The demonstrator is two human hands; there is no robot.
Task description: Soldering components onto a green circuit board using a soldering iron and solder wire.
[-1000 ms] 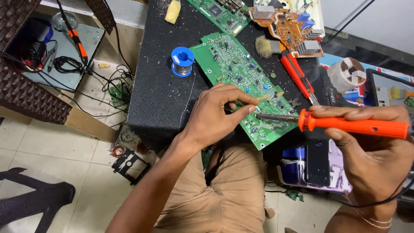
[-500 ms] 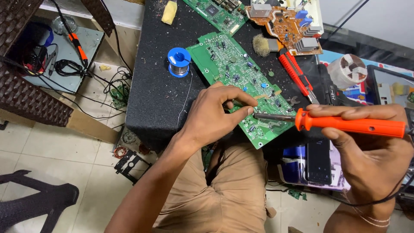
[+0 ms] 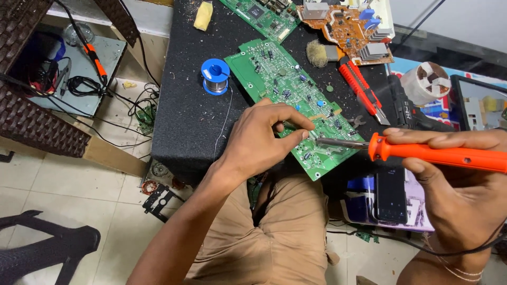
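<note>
A person seated at a black work table (image 3: 190,116) bends over a green circuit board (image 3: 288,87), both hands at work near its closer end. The left hand (image 3: 261,140) rests on the board's near edge with thumb and forefinger pinched together on a thin strand of solder wire (image 3: 222,124), the other fingers curled under. The wire trails back from the hand across the table to a blue solder spool (image 3: 215,75), which stands just beyond the knuckles and beside the board's left edge. The right hand (image 3: 465,182) is wrapped around the orange handle of a soldering iron (image 3: 422,153), fingers closed over the grip, thumb underneath. The iron's metal tip points left and meets the board just ahead of the left fingertips, where the pinched wire ends; whether tip and wire actually touch cannot be told.

Beyond the iron's shaft, a red utility knife (image 3: 362,89) lies on the table, partly over the board's right edge. Farther off sit an orange-brown circuit board (image 3: 343,26), a second green board (image 3: 261,13) and a tuft of steel wool (image 3: 317,53). Under the right hand's fingers, a dark phone (image 3: 391,195) lies face up at the table's near corner. A second orange-handled iron (image 3: 95,58) rests on a low shelf well to the left of the left hand.
</note>
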